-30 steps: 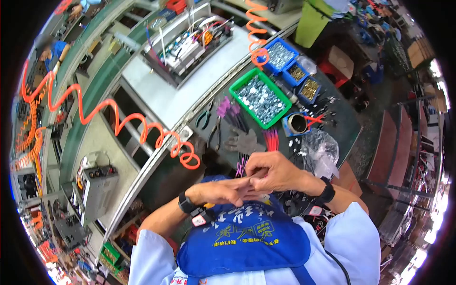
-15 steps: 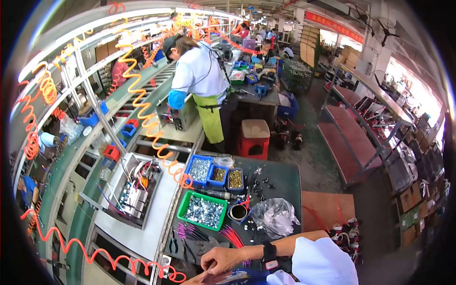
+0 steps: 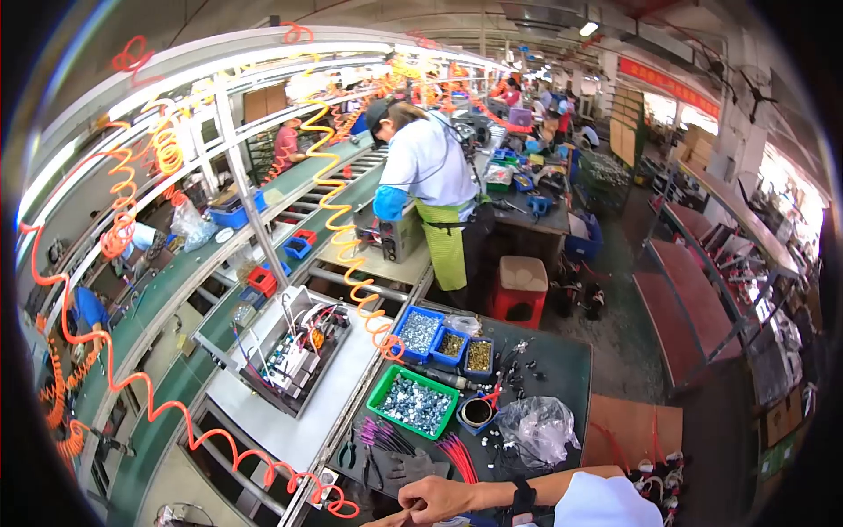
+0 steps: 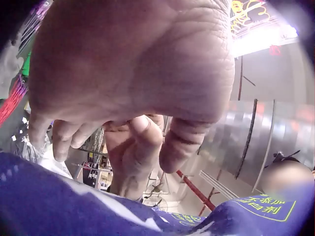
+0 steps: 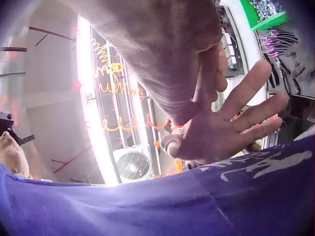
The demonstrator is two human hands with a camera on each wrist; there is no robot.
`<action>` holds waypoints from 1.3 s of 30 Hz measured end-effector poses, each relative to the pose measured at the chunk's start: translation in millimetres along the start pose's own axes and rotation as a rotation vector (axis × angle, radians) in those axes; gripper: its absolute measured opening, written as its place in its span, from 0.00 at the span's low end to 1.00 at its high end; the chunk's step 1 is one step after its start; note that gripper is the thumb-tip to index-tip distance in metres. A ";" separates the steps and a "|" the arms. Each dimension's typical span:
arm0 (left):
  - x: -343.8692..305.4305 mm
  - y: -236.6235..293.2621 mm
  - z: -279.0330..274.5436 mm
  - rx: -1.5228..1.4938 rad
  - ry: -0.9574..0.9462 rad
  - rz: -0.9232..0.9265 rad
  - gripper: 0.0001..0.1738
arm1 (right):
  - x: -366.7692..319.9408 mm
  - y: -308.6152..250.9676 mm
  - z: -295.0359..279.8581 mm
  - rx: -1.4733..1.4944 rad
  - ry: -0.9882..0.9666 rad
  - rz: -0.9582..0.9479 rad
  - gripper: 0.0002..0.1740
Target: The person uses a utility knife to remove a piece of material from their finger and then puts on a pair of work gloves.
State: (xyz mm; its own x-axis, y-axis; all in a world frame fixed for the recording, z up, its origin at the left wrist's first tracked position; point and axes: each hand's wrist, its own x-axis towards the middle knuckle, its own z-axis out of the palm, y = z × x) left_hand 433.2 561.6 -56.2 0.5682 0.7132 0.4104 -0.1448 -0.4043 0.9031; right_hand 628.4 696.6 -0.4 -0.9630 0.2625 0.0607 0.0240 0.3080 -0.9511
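At the bottom of the head view, my right hand [image 3: 442, 498] is in front of the apron, with its fingers curled against my left hand [image 5: 224, 132]. The right wrist view shows several left fingers straight and spread, and the left thumb apart from them. My right thumb and fingers pinch around the base of the left index finger, which is mostly hidden. From the left wrist, the left palm fills the top, with the right hand's curled fingers behind it. The blue apron [image 4: 64, 201] lies just below both hands. No tool or part shows in either hand.
Beyond my hands, the dark bench holds a green tray [image 3: 413, 402] of metal parts, blue bins [image 3: 418, 332], pliers [image 3: 373, 470], a grey glove [image 3: 417, 467], red wires [image 3: 458, 457] and a plastic bag [image 3: 540, 430]. An open metal chassis [image 3: 294, 360] sits left; a person [image 3: 430, 176] stands ahead.
The head view has swung up from the apron and bench to the workshop ahead, then slightly left. My hands stay together, now at the lower edge, with the left mostly out of view.
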 end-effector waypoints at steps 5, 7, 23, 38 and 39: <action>-16.8 26.2 13.7 -0.443 0.156 -0.538 0.34 | 6.7 -4.6 10.6 -0.126 -0.021 0.035 0.13; -24.5 30.5 25.8 -0.491 0.218 -0.572 0.34 | 15.7 -0.9 20.7 -0.047 -0.054 0.038 0.13; -101.3 67.4 35.8 -0.728 0.436 -0.769 0.40 | 46.8 -15.5 91.5 0.066 -0.096 -0.048 0.09; -219.6 165.1 72.4 -0.573 0.548 -0.512 0.50 | 118.4 -90.9 226.1 0.027 -0.299 -0.079 0.11; -228.2 169.5 77.3 -0.631 0.569 -0.495 0.52 | 121.3 -97.8 234.6 0.045 -0.329 -0.091 0.11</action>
State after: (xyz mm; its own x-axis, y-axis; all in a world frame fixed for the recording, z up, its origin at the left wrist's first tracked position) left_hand 341.6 286.1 -6.6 0.2306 0.9558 -0.1822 -0.4954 0.2764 0.8235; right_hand 446.3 483.7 28.9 -0.9958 -0.0750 0.0517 -0.0704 0.2739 -0.9592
